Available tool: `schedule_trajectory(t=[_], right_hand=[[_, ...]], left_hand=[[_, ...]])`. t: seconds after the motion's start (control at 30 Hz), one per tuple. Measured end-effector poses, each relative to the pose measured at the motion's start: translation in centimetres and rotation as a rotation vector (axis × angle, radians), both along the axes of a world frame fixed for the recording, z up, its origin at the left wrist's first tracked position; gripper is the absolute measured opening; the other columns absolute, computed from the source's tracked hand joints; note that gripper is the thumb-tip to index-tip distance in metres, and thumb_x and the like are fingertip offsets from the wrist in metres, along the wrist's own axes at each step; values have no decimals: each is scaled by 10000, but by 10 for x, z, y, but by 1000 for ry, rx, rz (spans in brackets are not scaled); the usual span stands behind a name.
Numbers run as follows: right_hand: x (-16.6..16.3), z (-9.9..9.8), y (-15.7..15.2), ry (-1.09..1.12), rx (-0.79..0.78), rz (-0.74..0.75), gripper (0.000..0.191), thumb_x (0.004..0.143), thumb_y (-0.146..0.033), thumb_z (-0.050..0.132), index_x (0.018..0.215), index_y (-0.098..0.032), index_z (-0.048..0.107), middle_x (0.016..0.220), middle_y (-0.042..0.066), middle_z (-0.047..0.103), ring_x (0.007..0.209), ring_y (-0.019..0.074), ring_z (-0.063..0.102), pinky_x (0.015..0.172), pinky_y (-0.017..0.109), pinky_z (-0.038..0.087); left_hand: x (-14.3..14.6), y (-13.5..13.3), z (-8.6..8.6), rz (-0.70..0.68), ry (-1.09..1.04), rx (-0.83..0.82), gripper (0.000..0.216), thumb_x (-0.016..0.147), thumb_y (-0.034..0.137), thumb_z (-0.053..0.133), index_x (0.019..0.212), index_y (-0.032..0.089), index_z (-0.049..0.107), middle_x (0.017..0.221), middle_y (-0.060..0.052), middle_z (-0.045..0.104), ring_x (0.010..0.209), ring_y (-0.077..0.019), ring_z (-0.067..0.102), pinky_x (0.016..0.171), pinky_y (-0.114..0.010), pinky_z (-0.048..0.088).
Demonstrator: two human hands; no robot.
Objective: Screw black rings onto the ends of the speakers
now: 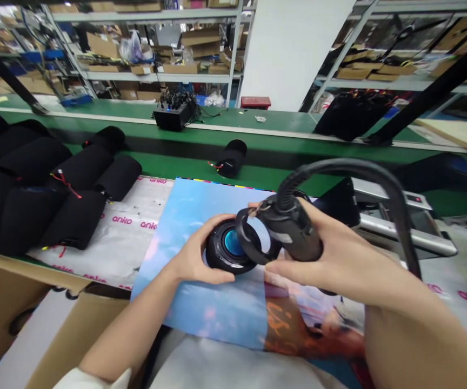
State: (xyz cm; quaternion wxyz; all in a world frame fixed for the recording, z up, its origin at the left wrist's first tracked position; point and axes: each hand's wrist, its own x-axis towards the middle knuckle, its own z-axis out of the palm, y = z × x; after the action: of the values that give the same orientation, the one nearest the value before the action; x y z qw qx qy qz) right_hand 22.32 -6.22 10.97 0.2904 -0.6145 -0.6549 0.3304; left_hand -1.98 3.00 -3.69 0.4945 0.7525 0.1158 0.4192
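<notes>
My left hand is curled around the side of a round black speaker, whose shiny blue cone faces up. My right hand grips a black cylindrical device with a thick black cable arching off its top. A black ring sits at the near end of that device, tilted over the right edge of the speaker. Whether the ring is part of the device or is held separately by the fingers, I cannot tell. Beneath both hands lies a printed blue poster sheet.
Several black fabric-covered cylinders with thin red wires crowd the left of the bench. One more black cylinder rests on the green belt ahead. To the right stands a silver-framed machine. A black box with cables stands farther back.
</notes>
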Motion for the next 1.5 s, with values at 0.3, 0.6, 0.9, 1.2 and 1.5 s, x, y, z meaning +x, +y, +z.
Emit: schedule_trajectory(t=[0.3,0.6,0.9,1.2,1.5], right_hand=[[-16,-47,4,477,-253,-135,844,780,-539,860,1452,-266,428,750,4,671,582,242,668,551,375,581],[-51,-47,-14,621,-178,-291,767,797,-459,860,1432,-245,488,772,0,645,637,209,663,655,380,584],[-18,-34,-19,273,-32,-284,707,789,-506,872,1394,-299,571,827,7,698,699,206,663,673,359,575],[-16,-8,17,14,-66,300,524,820,-245,741,1339,-290,688,1094,1,760,913,210,756,782,291,649],[1,-19,-4,161,9,6,792,706,-562,953,1392,-302,655,1229,51,731,1153,322,711,977,462,633]], left_hand=[[-19,-16,14,-25,-12,-82,894,877,441,829,1659,322,413,1637,-151,492,1518,-371,508,1272,-538,435],[8,-68,11,532,79,-60,1146,700,577,979,1627,360,342,1541,-134,522,1374,-330,635,1134,-476,567],[-1,-33,23,372,103,90,934,708,532,953,1480,215,532,1375,-139,709,1234,-324,731,1091,-455,595],[8,-24,29,147,53,-40,885,718,339,943,1479,256,500,1440,-122,687,1249,-341,729,1065,-487,620],[0,-26,32,161,136,-116,1019,686,446,989,1506,204,433,1476,-168,637,1365,-349,656,1165,-483,554]])
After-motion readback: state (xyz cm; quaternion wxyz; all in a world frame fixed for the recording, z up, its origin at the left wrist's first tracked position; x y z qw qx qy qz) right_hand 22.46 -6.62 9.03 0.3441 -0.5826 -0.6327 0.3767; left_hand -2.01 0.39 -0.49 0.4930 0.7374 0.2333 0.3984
